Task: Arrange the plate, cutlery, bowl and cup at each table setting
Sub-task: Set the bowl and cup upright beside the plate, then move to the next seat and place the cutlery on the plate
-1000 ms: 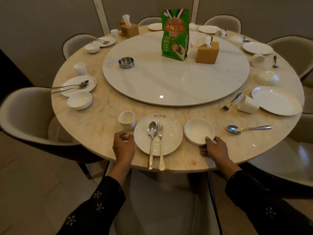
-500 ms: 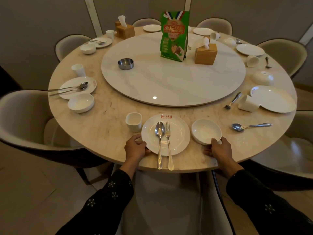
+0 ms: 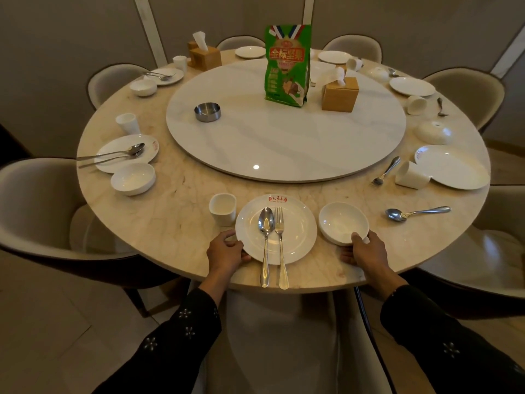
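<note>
A white plate [image 3: 295, 223] lies at the near edge of the round marble table [image 3: 170, 223]. A spoon [image 3: 265, 237] and a fork [image 3: 280, 240] rest side by side on it, handles overhanging toward me. A white cup [image 3: 223, 209] stands upright just left of the plate. A white bowl [image 3: 341, 221] sits to its right. My left hand [image 3: 225, 253] grips the plate's left rim. My right hand [image 3: 366, 251] holds the bowl's near rim, thumb on top.
A loose spoon [image 3: 414, 213], a fork [image 3: 386, 170], a tipped cup [image 3: 412, 174], a plate [image 3: 454, 169] and an upturned bowl [image 3: 433, 132] lie at the right. A laid setting [image 3: 125, 153] is at the left. The turntable [image 3: 284, 143] carries a green bag [image 3: 287, 66], a tissue box [image 3: 339, 93] and an ashtray [image 3: 207, 111]. Chairs ring the table.
My left hand moved right from beside the cup to the plate's rim. My right hand stayed on the bowl. The view shifted left.
</note>
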